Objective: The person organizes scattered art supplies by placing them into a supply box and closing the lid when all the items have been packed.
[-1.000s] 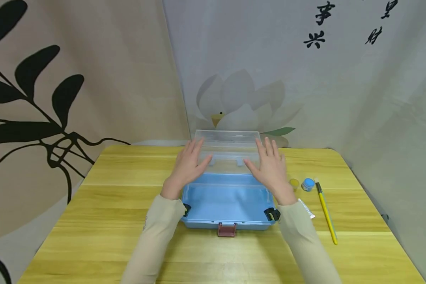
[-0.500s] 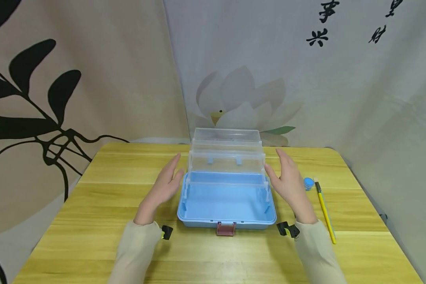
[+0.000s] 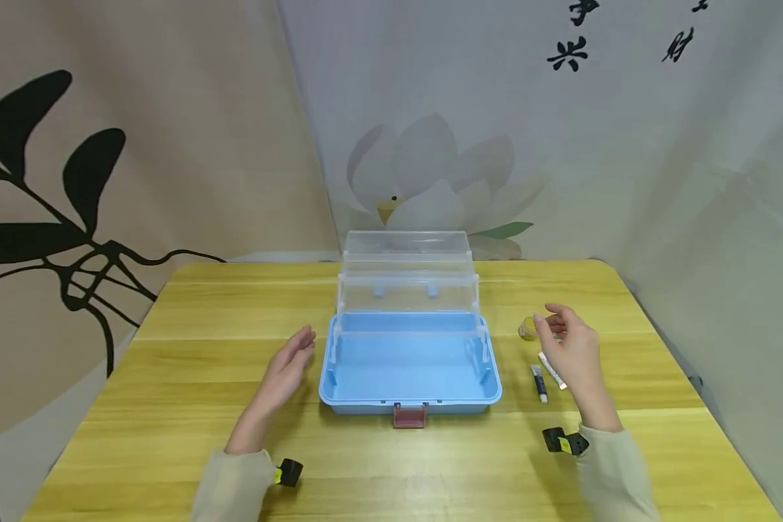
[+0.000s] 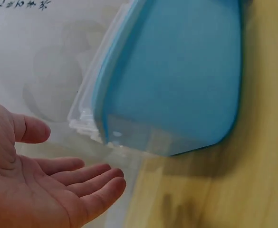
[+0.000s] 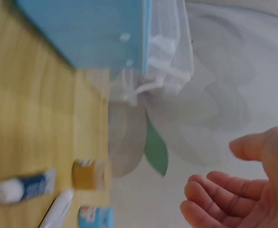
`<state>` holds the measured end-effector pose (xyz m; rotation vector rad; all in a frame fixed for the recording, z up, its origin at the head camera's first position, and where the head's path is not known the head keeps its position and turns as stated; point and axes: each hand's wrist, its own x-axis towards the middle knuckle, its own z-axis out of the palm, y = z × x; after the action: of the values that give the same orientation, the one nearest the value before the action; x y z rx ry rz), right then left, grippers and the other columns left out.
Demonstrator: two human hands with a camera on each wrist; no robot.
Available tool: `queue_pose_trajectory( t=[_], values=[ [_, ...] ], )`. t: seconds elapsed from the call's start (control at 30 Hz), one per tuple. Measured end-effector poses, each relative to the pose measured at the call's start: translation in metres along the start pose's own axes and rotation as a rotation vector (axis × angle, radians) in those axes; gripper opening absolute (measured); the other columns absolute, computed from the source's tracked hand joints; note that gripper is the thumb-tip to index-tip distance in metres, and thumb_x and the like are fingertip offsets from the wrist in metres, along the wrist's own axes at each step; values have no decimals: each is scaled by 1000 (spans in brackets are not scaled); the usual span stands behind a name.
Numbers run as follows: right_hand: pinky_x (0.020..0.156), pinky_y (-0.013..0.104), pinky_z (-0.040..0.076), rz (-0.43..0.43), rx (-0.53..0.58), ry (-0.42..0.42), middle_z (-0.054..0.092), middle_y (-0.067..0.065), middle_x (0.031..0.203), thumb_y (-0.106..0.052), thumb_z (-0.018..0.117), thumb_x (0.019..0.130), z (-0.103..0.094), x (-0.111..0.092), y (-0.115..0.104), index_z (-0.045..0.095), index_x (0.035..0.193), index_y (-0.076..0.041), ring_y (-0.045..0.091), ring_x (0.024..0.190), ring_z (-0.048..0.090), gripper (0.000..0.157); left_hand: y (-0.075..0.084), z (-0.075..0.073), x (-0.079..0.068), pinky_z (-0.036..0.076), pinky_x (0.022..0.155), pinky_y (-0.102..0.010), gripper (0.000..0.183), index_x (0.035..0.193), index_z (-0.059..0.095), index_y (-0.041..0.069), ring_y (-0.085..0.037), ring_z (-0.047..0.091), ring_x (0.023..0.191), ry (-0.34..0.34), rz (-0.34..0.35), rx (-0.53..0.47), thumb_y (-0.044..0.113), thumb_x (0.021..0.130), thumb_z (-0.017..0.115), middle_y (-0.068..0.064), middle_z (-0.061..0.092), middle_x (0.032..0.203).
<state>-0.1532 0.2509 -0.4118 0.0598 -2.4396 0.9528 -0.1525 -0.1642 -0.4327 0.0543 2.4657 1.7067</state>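
Observation:
A light blue plastic box (image 3: 409,395) stands with its clear lid and trays (image 3: 407,254) raised at the back and a brownish-red latch (image 3: 409,417) in front. Left of it my left hand (image 3: 282,377) hovers, holding nothing, its fingers extended in the left wrist view. My right hand (image 3: 574,355) is over the small things at the right, fingers loosely curled and nothing in them. Near it lie a yellow paint jar (image 3: 527,328), a white tube (image 3: 552,370) and a dark tube with a white cap (image 3: 539,384). The right wrist view also shows a blue jar (image 5: 95,217).
A wooden table (image 3: 365,478) carries everything. Behind it hangs a cloth curtain (image 3: 431,87) printed with flowers and writing. Both wrists wear small black cameras; one is the right wrist camera (image 3: 564,441).
Both hands have drawn back from the raised lid and spread apart, the left to the box's left side, the right over the paints. The hand now hides the paintbrush and blue jar from the head view.

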Motion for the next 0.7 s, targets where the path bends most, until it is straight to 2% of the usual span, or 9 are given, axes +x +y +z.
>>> queue_pose_trajectory(
  t=[0.07,0.13,0.27,0.43,0.53,0.7],
  values=[
    [59,19,49,26,-20,10,64,20,80,-9,59,91,-4,-4,10,61,106,11,31,70,61,25,-4,3,-1,29,107,-49,47,144,24,-7,-41,34,130,8,-4,-40,10,100,33,-28,32,144],
    [53,14,42,65,-46,14,63,18,76,-8,60,90,-8,-7,19,62,101,10,28,66,59,22,-8,7,-1,31,106,-49,46,143,26,-9,-41,34,130,10,-13,-71,9,100,32,-28,33,143],
    [47,20,40,143,-111,-4,62,17,72,-6,61,89,-16,-14,39,64,94,9,24,61,57,16,-15,15,-1,33,105,-49,45,141,29,-10,-41,35,129,5,-42,-132,11,102,31,-29,33,143],
    [46,23,40,228,-167,-66,61,17,70,-4,64,86,-24,-23,62,64,91,10,19,57,54,15,-21,19,-1,34,104,-50,48,142,30,-6,-39,38,128,-6,-113,-182,22,103,30,-26,35,143],
    [47,26,39,267,-200,-122,61,17,69,-4,64,84,-30,-29,72,63,89,11,21,56,53,16,-24,21,-1,35,103,-48,49,143,31,-4,-38,38,129,-17,-134,-202,25,104,31,-25,35,143],
    [48,30,39,343,-235,-250,60,15,68,-8,62,84,-38,-38,83,61,86,9,22,56,51,17,-28,25,0,46,95,-41,46,141,35,-5,-34,46,121,-7,-138,-208,19,102,37,-24,38,142]
  ],
)
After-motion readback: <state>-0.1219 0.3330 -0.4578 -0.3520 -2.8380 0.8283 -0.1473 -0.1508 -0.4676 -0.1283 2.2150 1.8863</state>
